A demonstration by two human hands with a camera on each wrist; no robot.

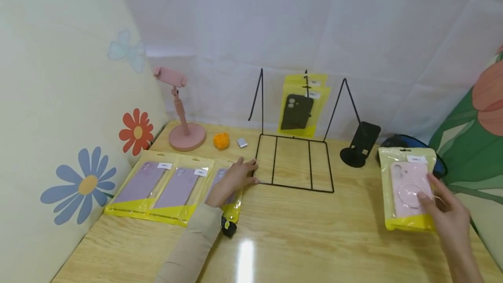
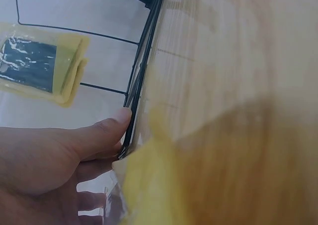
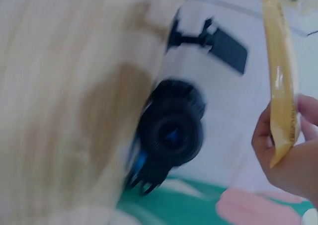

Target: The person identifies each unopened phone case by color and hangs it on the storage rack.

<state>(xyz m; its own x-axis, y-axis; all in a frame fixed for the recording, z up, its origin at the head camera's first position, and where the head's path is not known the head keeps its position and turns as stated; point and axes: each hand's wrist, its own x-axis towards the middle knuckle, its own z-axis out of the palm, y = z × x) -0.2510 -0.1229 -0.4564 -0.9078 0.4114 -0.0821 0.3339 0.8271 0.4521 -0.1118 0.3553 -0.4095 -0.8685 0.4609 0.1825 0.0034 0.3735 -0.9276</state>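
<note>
Nearest the viewer, the right hand (image 1: 448,217) pinches the lower right corner of a yellow-edged clear packet holding a pale pink phone case (image 1: 408,189), thumb on its front and fingers behind. The packet is lifted off the light wooden tabletop (image 1: 298,235) at the right side; the right wrist view shows it edge-on (image 3: 282,81) between thumb and fingers. A small black clip-like object (image 1: 228,227) lies on the tabletop beside the left sleeve.

Further in, the left hand (image 1: 232,181) lies with fingers extended and loosely spread over the rightmost of three yellow-edged packets holding lilac phone cases (image 1: 169,187), which lie side by side on the left of the tabletop. Its fingertips touch the front left corner of a black wire display rack (image 1: 294,167); the left wrist view shows the thumb (image 2: 107,128) pressed against the rack's base wire.

Behind the pink packet sits a black-and-blue object (image 1: 412,145), too hidden to identify, with a black folding phone stand (image 1: 360,144) just left of it. On the rack's upright hook hang yellow packets with a dark phone case (image 1: 300,106). At the far left stand a pink phone holder on a round base (image 1: 182,112), an orange fluffy ball (image 1: 222,140) and a small silver block (image 1: 242,143).
</note>
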